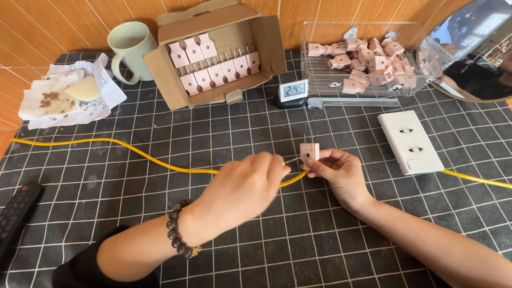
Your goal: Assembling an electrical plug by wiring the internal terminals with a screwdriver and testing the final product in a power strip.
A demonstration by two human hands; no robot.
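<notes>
Left hand sits closest, curled round the yellow cable – right hand just beside it pinches a pink plug. White socket lies further right on the surface.

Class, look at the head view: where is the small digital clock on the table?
The digital clock stands at the back centre, between the cardboard box on its left and the clear plastic bin on its right.

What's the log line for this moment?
left hand: pinching yellow cable | right hand: holding pink plug | cable end meets plug | mat
</notes>
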